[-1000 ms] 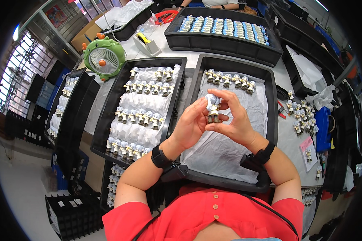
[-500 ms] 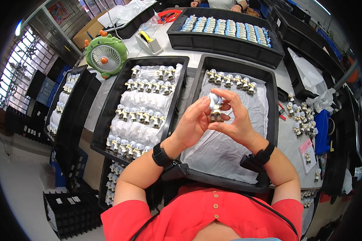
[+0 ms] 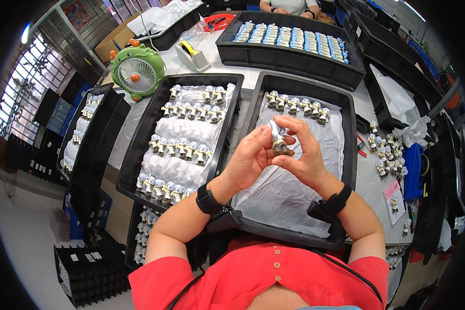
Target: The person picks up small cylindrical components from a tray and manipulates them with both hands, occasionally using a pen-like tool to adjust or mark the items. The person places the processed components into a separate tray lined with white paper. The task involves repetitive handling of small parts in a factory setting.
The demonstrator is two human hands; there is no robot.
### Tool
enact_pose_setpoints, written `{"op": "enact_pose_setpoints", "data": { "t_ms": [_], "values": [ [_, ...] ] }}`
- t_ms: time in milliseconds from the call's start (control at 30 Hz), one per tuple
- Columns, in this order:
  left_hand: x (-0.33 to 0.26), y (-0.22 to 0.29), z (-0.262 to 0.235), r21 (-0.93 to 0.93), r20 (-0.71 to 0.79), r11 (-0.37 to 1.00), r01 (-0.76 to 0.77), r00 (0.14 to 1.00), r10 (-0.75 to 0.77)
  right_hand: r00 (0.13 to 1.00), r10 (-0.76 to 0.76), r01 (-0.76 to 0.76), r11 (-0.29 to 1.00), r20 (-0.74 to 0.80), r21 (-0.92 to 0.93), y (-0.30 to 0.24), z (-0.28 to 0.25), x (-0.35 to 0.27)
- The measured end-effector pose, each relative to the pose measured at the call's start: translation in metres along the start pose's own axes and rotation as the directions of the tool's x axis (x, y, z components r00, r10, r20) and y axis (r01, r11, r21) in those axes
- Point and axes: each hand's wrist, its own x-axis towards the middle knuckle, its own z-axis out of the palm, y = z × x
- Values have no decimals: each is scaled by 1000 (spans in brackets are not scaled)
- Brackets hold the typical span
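Observation:
A small grey and white figurine (image 3: 279,140) is held up between both hands above the right black tray (image 3: 349,134). My left hand (image 3: 249,157) grips it from the left with thumb and fingers. My right hand (image 3: 306,152) pinches it from the right, fingers arched over its top. The tray below is lined with white paper and has one row of figurines (image 3: 296,106) along its far side. The left black tray (image 3: 139,150) next to it holds several rows of the same figurines on white paper.
A green desk fan (image 3: 137,71) and a tape dispenser (image 3: 192,53) stand at the back left. A far black tray (image 3: 294,49) holds bluish figurines; another person sits behind it. Loose figurines (image 3: 385,155) lie to the right. More black trays are stacked at the left.
Both hands stay together over the right tray; they have turned the figurine slightly and shifted a little. Nothing else has moved.

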Motion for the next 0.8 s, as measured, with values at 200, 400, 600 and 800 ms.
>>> {"op": "enact_pose_setpoints", "data": {
  "t_ms": [200, 400, 600, 800],
  "values": [
    [-1, 0, -3, 20, -6, 1000, -15, 1000, 15, 994, -37, 38, 999, -104, 4, -6, 1, 2],
    [1, -2, -2, -1, -78, 999, -37, 996, 37, 987, 19, -16, 1000, -160, 16, -10, 3, -1],
    [1, -3, -4, -7, -66, 997, -78, 995, 77, 984, 64, -53, 996, -166, 70, 0, 5, -5],
    [0, -1, -1, 23, -129, 987, -157, 979, 158, 991, 55, -49, 997, -120, 52, 1, 5, -4]
  ]
}}
